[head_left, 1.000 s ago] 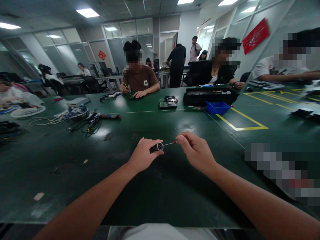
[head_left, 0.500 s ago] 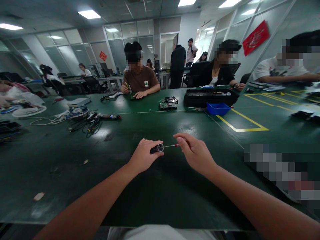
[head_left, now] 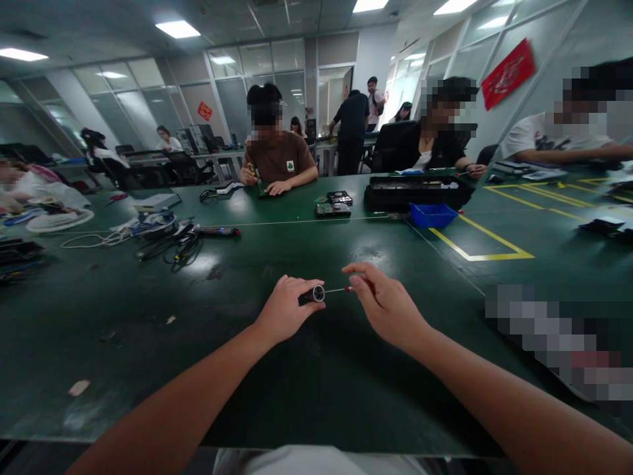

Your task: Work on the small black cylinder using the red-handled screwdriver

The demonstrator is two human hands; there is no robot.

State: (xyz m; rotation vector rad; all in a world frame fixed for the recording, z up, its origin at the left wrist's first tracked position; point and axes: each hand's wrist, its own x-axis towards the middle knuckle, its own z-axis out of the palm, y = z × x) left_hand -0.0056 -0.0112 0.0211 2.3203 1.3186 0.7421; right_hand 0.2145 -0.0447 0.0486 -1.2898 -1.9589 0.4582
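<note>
Between the thumb and fingers of my left hand [head_left: 284, 305] is a black cylinder [head_left: 318, 293] with a pale ring round its open end, which faces right. My right hand [head_left: 388, 300] is closed on a thin screwdriver [head_left: 349, 288] with a red collar; most of its handle is hidden in the palm. The screwdriver's metal shaft runs left to the cylinder's ringed end. Whether the tip touches a screw inside I cannot tell. Both hands are just above the green table [head_left: 237, 389].
Tangled cables [head_left: 180, 241] lie on the left. Circuit boards and drives [head_left: 333, 206], a black tray [head_left: 420, 191] and a blue bin [head_left: 432, 215] are farther back. A person [head_left: 281, 155] works opposite, holding a yellow-handled tool. A blurred-out item [head_left: 558, 343] lies at right.
My hands, the cylinder and the screwdriver keep nearly the same pose. The view has shifted very slightly. In the background, a standing person in black has reached an arm out to the left.
</note>
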